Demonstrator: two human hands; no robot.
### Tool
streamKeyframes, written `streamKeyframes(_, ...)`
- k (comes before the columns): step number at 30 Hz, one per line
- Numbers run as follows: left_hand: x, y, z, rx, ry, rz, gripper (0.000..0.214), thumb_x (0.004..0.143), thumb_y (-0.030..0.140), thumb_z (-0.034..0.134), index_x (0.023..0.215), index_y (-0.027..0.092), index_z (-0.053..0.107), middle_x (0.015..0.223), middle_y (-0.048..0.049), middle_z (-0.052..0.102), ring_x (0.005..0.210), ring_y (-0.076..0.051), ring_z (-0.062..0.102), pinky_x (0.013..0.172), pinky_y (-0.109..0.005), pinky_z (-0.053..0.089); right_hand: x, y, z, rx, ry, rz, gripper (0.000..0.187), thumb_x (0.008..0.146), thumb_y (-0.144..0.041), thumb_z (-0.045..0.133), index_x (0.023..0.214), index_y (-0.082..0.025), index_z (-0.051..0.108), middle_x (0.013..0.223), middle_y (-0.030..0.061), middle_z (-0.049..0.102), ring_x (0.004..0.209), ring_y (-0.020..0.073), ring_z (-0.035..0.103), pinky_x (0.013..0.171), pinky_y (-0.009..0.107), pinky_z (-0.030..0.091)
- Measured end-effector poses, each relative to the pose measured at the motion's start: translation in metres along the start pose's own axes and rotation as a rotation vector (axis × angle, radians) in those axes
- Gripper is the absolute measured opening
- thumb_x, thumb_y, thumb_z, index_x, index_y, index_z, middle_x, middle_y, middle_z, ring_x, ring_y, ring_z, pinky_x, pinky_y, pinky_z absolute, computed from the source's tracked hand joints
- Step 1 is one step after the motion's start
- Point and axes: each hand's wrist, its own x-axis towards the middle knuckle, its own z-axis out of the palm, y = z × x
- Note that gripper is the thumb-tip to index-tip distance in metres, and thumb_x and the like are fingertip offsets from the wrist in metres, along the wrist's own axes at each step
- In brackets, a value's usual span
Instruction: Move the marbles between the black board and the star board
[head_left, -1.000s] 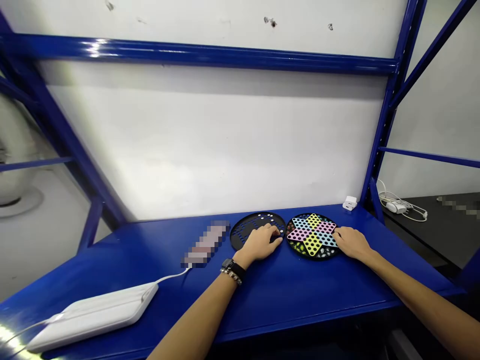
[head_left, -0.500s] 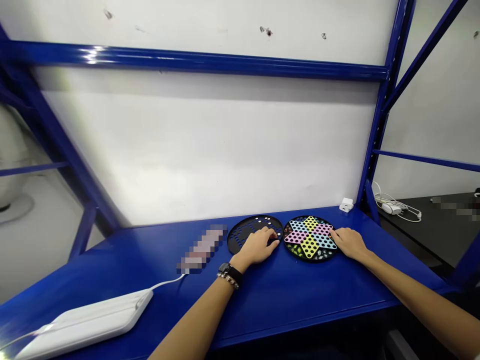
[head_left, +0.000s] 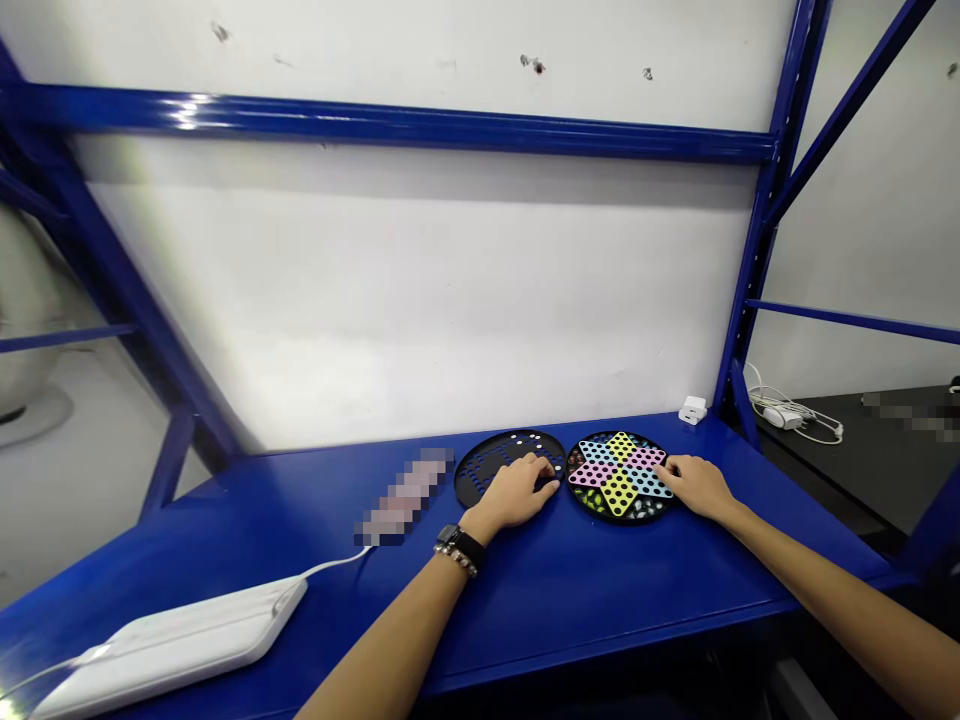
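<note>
A round black board with a coloured star of holes [head_left: 619, 474] lies on the blue shelf [head_left: 570, 590]. Beside it on the left sits a round black perforated lid [head_left: 487, 461] with a few white dots. My left hand [head_left: 517, 490], with a black watch and bracelet at the wrist, rests on the lid's right part, fingers curled down near the gap between the two discs. My right hand [head_left: 697, 484] lies at the star board's right rim, fingers bent onto its edge. What the fingertips of either hand hold, if anything, is too small to make out.
A white flat device [head_left: 172, 640] with a white cable lies at the shelf's front left. A small white charger [head_left: 691, 409] sits at the back right by the blue upright. More white cables [head_left: 795, 415] lie on a dark table to the right. A white wall stands behind.
The view shifted slightly between the earliest frame and now. Both hands stay at the two discs; the right hand has edged a little onto the star board's rim.
</note>
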Motion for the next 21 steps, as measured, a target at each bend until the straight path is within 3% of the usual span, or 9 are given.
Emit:
streamKeyframes(9, 0.0006, -0.0003, -0.0007, 0.002, -0.015, -0.003, 0.030, 0.092, 0.043, 0.046, 0.108, 0.024, 0.062, 0.112, -0.0066, 0.065, 0.102, -0.024, 0.062, 0.089, -0.037, 0.048, 0.0004, -0.0018, -0.0009, -0.065, -0.013, -0.021, 0.051, 0.097, -0.044, 0.037, 0.052, -0.019, 0.044, 0.057, 0.0018, 0.052, 0.054, 0.0142, 0.046, 0.054, 0.028, 0.021)
streamKeyframes(21, 0.0003, 0.0007, -0.0023, 0.003, -0.007, 0.007, 0.028, 0.093, 0.043, 0.046, 0.107, 0.025, 0.062, 0.112, -0.0059, 0.065, 0.101, -0.023, 0.063, 0.088, -0.036, 0.048, 0.0006, 0.0013, 0.0006, -0.001, 0.018, -0.015, 0.050, 0.097, -0.044, 0.037, 0.054, -0.020, 0.042, 0.061, 0.0020, 0.055, 0.059, 0.0146, 0.049, 0.056, 0.027, 0.023)
